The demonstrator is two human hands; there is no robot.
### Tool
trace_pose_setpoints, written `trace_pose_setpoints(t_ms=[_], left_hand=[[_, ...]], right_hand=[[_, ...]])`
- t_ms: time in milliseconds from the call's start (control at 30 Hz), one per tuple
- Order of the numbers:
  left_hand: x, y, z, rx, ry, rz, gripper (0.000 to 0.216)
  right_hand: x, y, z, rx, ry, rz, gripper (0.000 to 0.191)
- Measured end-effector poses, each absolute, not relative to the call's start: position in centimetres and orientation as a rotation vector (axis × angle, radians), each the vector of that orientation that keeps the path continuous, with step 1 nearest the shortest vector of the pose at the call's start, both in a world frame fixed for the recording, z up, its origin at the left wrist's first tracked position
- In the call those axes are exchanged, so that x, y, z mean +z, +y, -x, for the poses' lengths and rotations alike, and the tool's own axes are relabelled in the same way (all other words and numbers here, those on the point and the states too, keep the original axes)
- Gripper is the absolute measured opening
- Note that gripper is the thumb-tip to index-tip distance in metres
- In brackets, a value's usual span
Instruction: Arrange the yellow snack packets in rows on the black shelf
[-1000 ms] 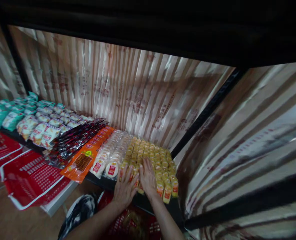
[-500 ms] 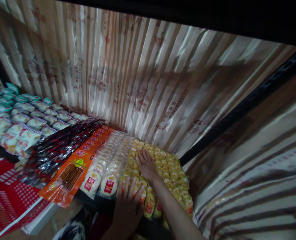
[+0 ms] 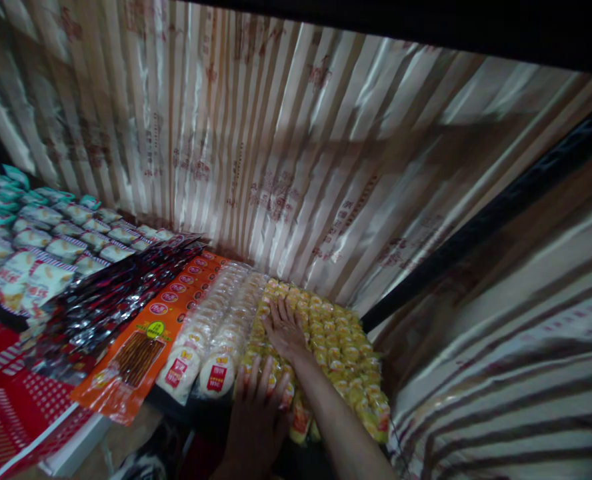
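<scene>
Rows of small yellow-wrapped snack packs [image 3: 343, 347] fill the right end of a dark shelf. My right hand [image 3: 287, 330] lies flat on top of their left rows, fingers spread, palm down. Closer to me, my left hand [image 3: 259, 413] rests with fingers stretched out against the front packs of the same rows. Neither hand grips a pack. Just left of the hands stand two rows of round white crackers in clear wrap [image 3: 217, 373], with red labels on their front ends.
An orange bag of brown sticks [image 3: 141, 357] lies left of the crackers, then dark shiny packets [image 3: 111, 300] and white snack bags [image 3: 41, 277]. A red basket [image 3: 6, 387] is at lower left. Patterned sheeting [image 3: 276, 147] hangs behind; a black post [image 3: 476, 220] slants at right.
My right hand has slid slightly left over the yellow packs. My left hand stays at the front packs, almost unmoved. The view has shifted a little.
</scene>
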State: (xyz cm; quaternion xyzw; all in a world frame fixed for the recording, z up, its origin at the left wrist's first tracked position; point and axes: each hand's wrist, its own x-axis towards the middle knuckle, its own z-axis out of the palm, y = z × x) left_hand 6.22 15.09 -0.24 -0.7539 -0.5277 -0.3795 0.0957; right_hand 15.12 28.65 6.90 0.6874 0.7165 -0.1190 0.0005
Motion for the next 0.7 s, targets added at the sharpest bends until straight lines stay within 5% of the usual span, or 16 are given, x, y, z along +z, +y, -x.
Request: trace_pose_setpoints(t_ms=[700], left_hand=[[-0.9, 15.8, -6.6, -1.253, -1.508, 2.186, 0.055]], right_hand=[[6.5, 31.6, -14.9, -0.278, 2.298, -2.184, 0.062]])
